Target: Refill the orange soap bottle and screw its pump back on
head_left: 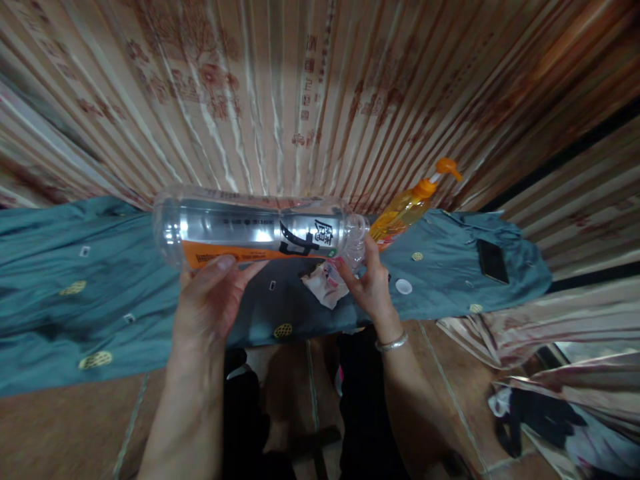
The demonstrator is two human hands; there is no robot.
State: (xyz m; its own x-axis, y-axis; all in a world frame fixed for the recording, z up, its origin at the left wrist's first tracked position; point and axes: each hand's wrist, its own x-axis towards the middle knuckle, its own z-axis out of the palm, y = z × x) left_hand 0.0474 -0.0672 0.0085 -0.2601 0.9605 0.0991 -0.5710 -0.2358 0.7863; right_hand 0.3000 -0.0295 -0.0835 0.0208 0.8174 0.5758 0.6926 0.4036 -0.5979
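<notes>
A large clear plastic bottle (250, 227) with a silver and orange label lies sideways in the air between my hands. Its base points left and its neck points right. My left hand (213, 293) supports it from below near the base, thumb along the label. With thumb and fingers, my right hand (370, 280) grips the neck, and the mouth looks uncapped. Behind the neck, on the cloth, stands a pump bottle (403, 212) of yellow liquid with an orange pump head. A crumpled pale wrapper (326, 285) and a round white cap (403, 287) lie close to my right hand.
A teal patterned cloth (120, 287) covers the long narrow surface. On its right end lies a black phone (493, 261). Pleated beige curtains (280, 100) hang right behind it. Dark and white fabric items (545, 423) rest at the lower right, beside the tiled floor (440, 387).
</notes>
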